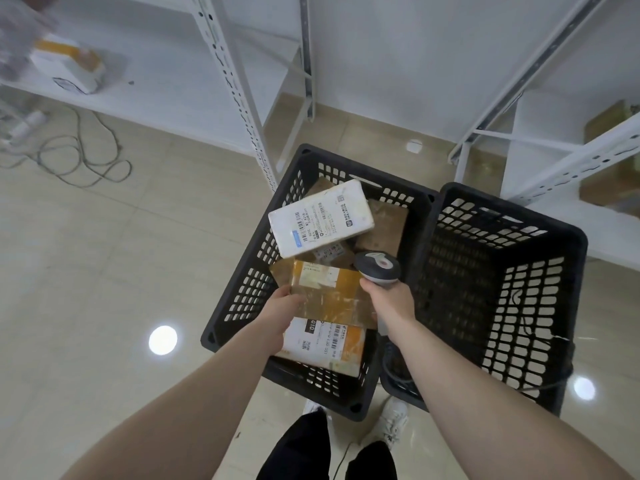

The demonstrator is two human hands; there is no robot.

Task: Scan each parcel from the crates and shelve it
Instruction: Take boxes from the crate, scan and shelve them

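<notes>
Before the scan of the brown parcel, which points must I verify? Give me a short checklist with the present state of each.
1. Left hand holds the brown parcel: ok, fingers grip its left edge.
2. Right hand holds the scanner: ok, fingers curl round the handle.
3. Scanner head faces the parcel's label: cannot tell; the head sits by the parcel's right edge.
4. Barcode on the brown parcel is readable: cannot tell, label is pale and blurred.
5. Parcel is lifted free of the left crate: cannot tell.
6. Free shelf space: ok, the left shelf has bare surface beside a white parcel.
</notes>
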